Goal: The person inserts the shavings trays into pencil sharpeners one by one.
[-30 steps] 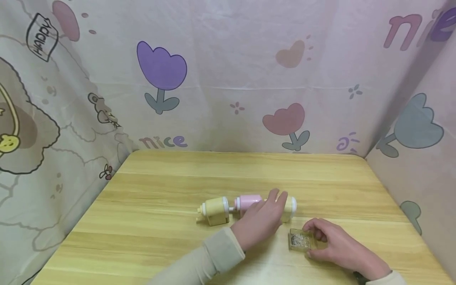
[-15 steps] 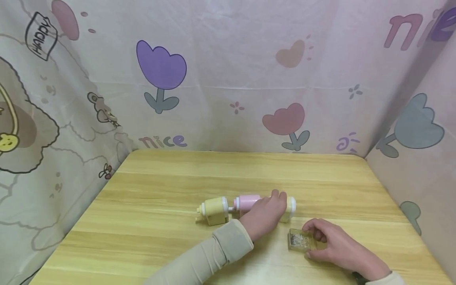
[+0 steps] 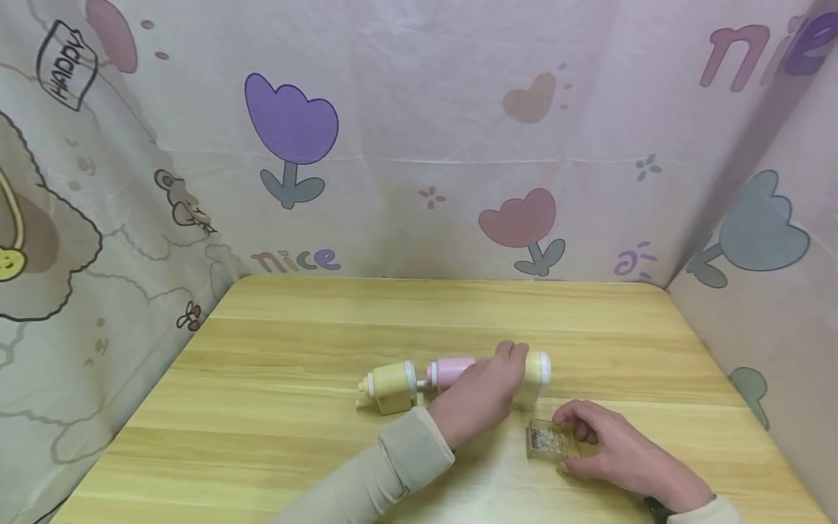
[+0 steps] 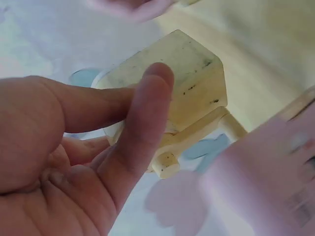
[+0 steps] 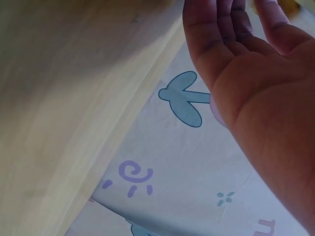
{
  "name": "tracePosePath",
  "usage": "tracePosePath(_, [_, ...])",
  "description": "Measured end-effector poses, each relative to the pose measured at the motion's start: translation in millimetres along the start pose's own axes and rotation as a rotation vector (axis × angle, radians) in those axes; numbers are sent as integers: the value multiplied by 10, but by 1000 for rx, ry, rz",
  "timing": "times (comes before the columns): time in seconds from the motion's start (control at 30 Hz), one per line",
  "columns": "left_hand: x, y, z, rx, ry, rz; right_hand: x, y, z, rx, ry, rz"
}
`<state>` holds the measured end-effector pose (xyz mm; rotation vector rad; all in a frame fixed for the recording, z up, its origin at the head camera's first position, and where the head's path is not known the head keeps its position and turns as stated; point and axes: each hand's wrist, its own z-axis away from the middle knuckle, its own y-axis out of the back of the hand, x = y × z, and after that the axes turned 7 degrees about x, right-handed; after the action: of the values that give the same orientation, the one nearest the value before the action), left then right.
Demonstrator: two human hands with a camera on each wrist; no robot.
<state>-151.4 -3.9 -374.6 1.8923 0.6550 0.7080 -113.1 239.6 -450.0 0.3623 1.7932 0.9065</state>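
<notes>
Head view | your left hand (image 3: 481, 394) grips the yellow block (image 3: 532, 374) | long axis 9-to-3, white end (image 3: 545, 372) toward 3 o'clock | your right hand (image 3: 615, 447) pinches the box (image 3: 546, 442) at block's 5 o'clock

A tulip-printed curtain (image 3: 406, 87) hangs behind the wooden table (image 3: 294, 320).

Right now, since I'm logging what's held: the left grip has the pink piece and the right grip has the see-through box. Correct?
The colour is wrong: the left grip holds a yellow piece, as the left wrist view shows. The right grip has the see-through box.
</notes>
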Motion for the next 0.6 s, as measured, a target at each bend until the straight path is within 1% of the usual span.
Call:
tracePosePath(0.1, [27,220,40,30,9,54,-1,1,-3,1,0,6])
tracePosePath(0.2, [44,439,143,13,9,84,-6,0,-5,-3,0,6])
tracePosePath(0.27, [51,555,243,-6,-30,55,-6,-2,-6,0,2,7])
tracePosePath(0.33, [53,632,367,-15,-109,-9,-2,-4,-5,3,2,8])
tracePosePath(0.4, [57,669,501,-20,-191,-98,2,-5,-2,6,0,6])
tracePosePath(0.47, [56,657,623,-27,-253,-155,5,-4,0,3,-4,5])
tracePosePath(0.53, [54,613,723,-50,-265,-186,5,-1,0,-2,-10,2])
tracePosePath(0.6, [46,547,786,-81,-231,-169,3,5,1,-9,-19,1])
